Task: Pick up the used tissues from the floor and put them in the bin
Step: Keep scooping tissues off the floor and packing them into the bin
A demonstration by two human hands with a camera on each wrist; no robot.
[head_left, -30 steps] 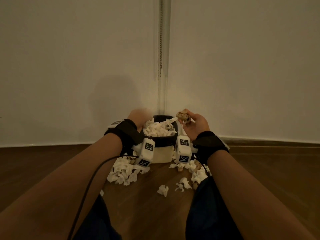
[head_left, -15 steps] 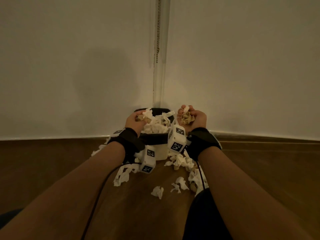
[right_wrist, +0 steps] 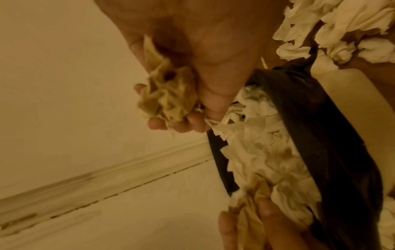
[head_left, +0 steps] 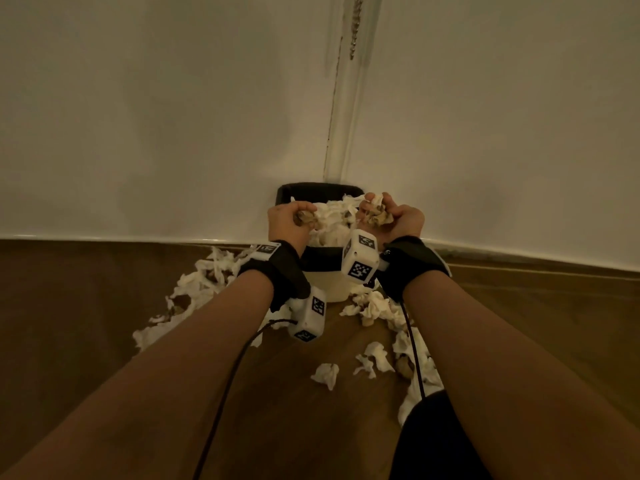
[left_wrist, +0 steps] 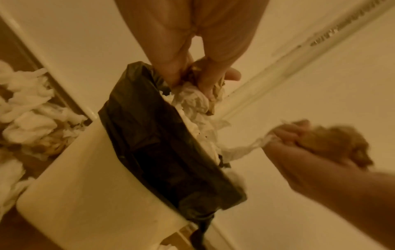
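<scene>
A small white bin [head_left: 329, 287] with a black liner [left_wrist: 162, 135] stands in the wall corner, heaped with white tissues [head_left: 332, 223]. My left hand [head_left: 289, 221] hovers over the bin's left rim and grips a brown-stained tissue wad [left_wrist: 205, 88]. My right hand [head_left: 394, 216] is at the bin's right rim, palm up, fingers curled round a crumpled brown-stained tissue [right_wrist: 169, 99]. More used tissues lie on the floor: a pile to the bin's left [head_left: 201, 285], another on the right [head_left: 374, 306], and loose pieces [head_left: 325, 375] nearer me.
White walls meet in a corner [head_left: 343, 133] just behind the bin, with a skirting board along the wooden floor [head_left: 86, 306]. Black cables [head_left: 235, 368] run along my forearms. A dark-clothed knee [head_left: 436, 441] is at the lower right.
Both hands have risen and moved forward over the bin. The left hand, empty-looking a second ago, now holds a stained tissue; the right hand has turned palm up with its wad.
</scene>
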